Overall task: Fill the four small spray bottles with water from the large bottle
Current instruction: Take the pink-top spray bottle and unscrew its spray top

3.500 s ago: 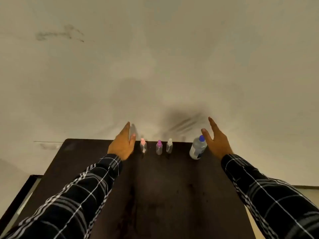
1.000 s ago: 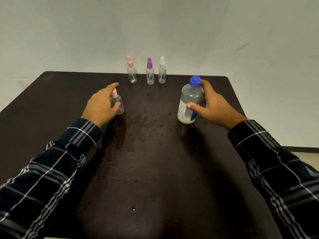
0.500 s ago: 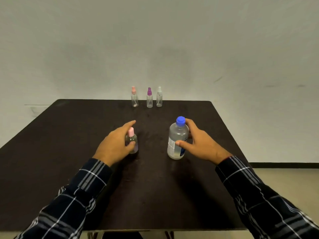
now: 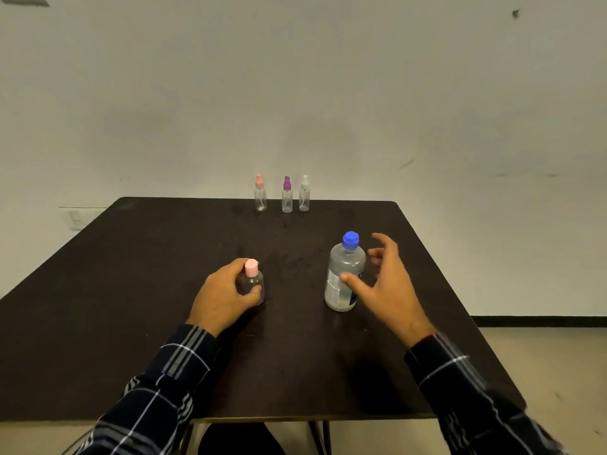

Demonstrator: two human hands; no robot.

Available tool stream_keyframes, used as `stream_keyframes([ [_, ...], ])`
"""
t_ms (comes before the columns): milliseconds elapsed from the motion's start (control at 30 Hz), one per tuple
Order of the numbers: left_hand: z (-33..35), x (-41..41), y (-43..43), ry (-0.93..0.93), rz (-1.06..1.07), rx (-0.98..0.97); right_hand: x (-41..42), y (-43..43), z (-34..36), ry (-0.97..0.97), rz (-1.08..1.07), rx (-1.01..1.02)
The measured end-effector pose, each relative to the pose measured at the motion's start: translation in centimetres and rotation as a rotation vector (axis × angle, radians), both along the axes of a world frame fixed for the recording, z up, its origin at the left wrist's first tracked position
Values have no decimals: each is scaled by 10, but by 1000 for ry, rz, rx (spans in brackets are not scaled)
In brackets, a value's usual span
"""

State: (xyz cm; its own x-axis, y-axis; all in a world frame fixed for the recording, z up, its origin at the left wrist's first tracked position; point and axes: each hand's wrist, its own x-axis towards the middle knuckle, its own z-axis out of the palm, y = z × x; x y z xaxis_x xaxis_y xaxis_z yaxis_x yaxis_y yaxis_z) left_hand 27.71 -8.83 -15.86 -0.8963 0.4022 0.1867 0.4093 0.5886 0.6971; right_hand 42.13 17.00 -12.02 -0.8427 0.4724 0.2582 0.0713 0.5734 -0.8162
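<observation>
On the dark table [image 4: 131,290] my left hand [image 4: 220,298] grips a small pink-capped spray bottle [image 4: 252,277] that stands upright near the middle. To its right stands the large clear bottle [image 4: 345,274] with a blue cap and some water inside. My right hand [image 4: 391,284] is beside it with fingers spread; only the thumb tip touches its side. Three more small spray bottles stand in a row at the table's far edge: a pink-topped one [image 4: 260,198], a purple-topped one [image 4: 287,199] and a white-topped one [image 4: 304,198].
A plain pale wall rises behind the table's far edge. The floor shows to the right of the table, and the table's legs are visible under the near edge.
My right hand has let go of the large bottle and its fingers have spread, thumb still touching. The small bottle and large bottle now stand nearer to me than a second ago.
</observation>
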Motion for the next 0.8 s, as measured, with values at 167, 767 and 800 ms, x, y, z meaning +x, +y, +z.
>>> stream_keyframes([
  [167,-6,-2,-2,-52,0,65,10,-59,-11,355,44,148],
  [767,-6,9,-2,-98,49,157,-104,-130,-37,-30,127,-109],
  [800,-5,9,-3,-93,49,150,-104,-130,-37,-27,119,-112],
])
